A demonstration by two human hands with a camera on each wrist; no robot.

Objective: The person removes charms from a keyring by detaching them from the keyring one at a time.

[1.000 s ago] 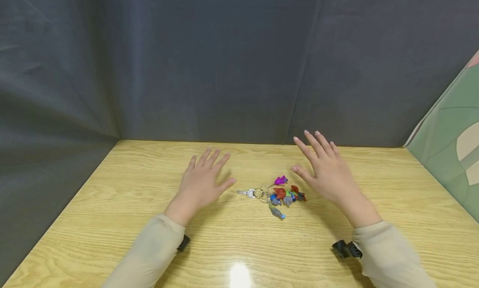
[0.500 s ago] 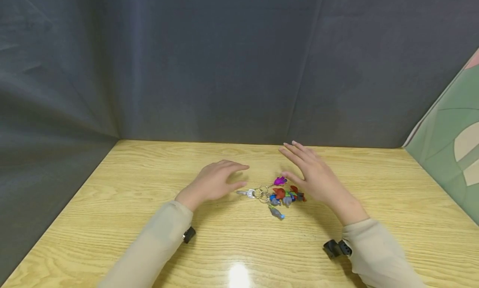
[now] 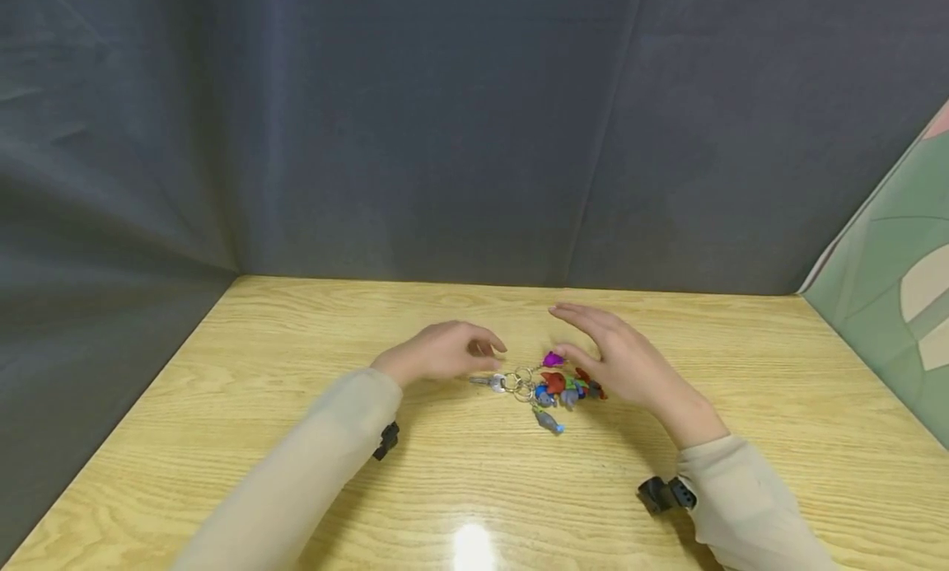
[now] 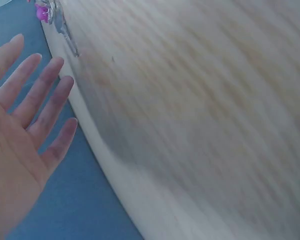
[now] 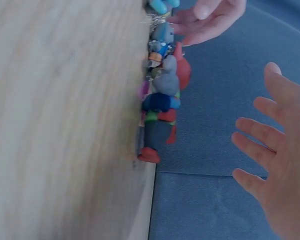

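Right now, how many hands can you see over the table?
2. The left hand hovers just left of the silver key, and the right hand hovers over the right side of the colourful charm bunch. Neither grips anything.

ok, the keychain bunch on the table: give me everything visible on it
The keychain bunch lies flat on the wooden table, between the left hand and right hand. Neither hand plainly touches it. A silver key points toward the left hand, joined to linked metal rings. Small plastic-looking charms fan out from the rings: purple, red, blue, green and grey, with one grey and blue charm nearest the person.
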